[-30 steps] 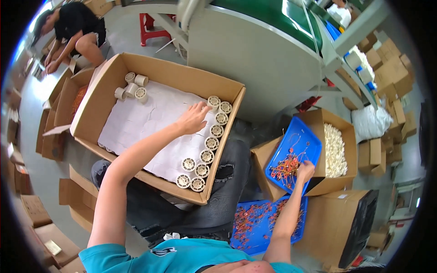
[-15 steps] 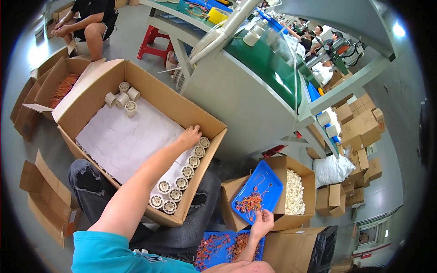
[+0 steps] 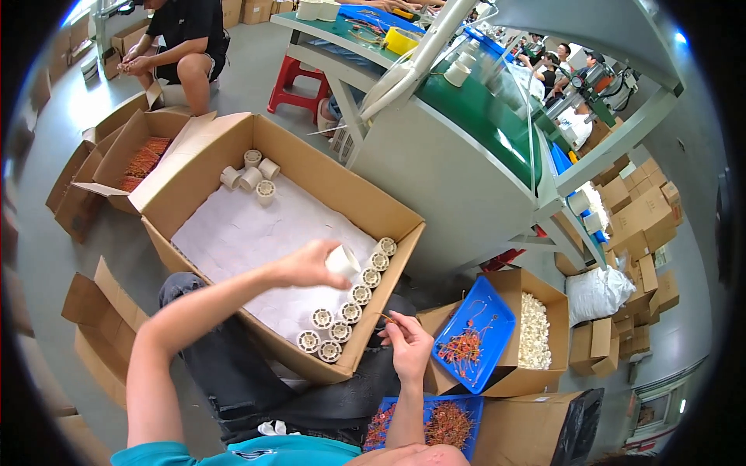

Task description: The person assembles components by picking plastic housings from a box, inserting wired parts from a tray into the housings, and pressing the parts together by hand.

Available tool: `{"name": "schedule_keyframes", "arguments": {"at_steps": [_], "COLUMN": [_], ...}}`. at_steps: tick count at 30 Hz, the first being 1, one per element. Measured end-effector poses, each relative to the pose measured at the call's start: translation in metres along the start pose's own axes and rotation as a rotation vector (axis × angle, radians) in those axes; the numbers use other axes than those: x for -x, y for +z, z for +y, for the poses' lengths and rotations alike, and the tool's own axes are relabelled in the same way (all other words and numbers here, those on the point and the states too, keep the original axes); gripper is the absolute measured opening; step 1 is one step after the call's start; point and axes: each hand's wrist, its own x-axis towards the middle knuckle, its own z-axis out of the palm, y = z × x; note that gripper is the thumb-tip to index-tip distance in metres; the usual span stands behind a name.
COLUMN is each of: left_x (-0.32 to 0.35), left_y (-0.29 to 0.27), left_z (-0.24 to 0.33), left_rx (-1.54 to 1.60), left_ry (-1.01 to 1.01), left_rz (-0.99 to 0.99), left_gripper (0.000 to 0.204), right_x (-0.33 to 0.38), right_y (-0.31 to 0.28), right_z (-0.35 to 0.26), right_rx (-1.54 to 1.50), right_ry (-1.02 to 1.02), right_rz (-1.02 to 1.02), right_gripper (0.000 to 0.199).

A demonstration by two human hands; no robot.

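My left hand [image 3: 312, 264] is closed around a white plastic cylinder [image 3: 342, 262], lifted above the large open cardboard box [image 3: 326, 186]. Pinched in the fingers of my right hand [image 3: 409, 346] is a thin orange wire [image 3: 384, 316], just outside the box's near right corner. Along the box's right side, several white cylinders [image 3: 360, 294] stand in rows with slotted round ends up. A few more cylinders [image 3: 250, 179] sit loosely at the far left on the white paper lining [image 3: 225, 225].
A blue tray [image 3: 486, 311] of orange wires tilts on a box next to a carton of small white parts [image 3: 535, 334]. More wires lie in a blue tray [image 3: 454, 427] beside my lap. A green conveyor [image 3: 482, 124] stands beyond; a person [image 3: 183, 54] sits far left.
My left hand has come up and back from the box's right side, now with a cylinder. My right hand has moved left from the blue tray with a wire. The view has shifted.
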Motion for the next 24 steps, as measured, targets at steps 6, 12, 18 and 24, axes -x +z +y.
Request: {"name": "schedule_keyframes", "arguments": {"at_steps": [6, 12, 18, 24], "left_x": [0.077, 0.084, 0.09, 0.092], "left_y": [0.042, 0.042, 0.041, 0.051], "left_z": [-0.007, -0.015, -0.014, -0.032], "left_rx": [0.303, 0.56, 0.402, -0.069], "left_ry": [0.227, -0.073, -0.049, 0.355], "left_rz": [0.004, -0.23, -0.304, 0.026], "left_gripper": [0.053, 0.046, 0.041, 0.051], "right_x": [0.005, 0.012, 0.017, 0.013], "right_y": [0.032, 0.034, 0.039, 0.045], "right_z": [-0.011, -0.012, -0.014, -0.014], "right_rx": [-0.403, 0.044, 0.031, 0.409], "right_ry": [0.164, 0.008, -0.018, -0.217], "right_rz": [-0.331, -0.175, -0.116, -0.019], "right_gripper": [0.023, 0.023, 0.018, 0.016]}}
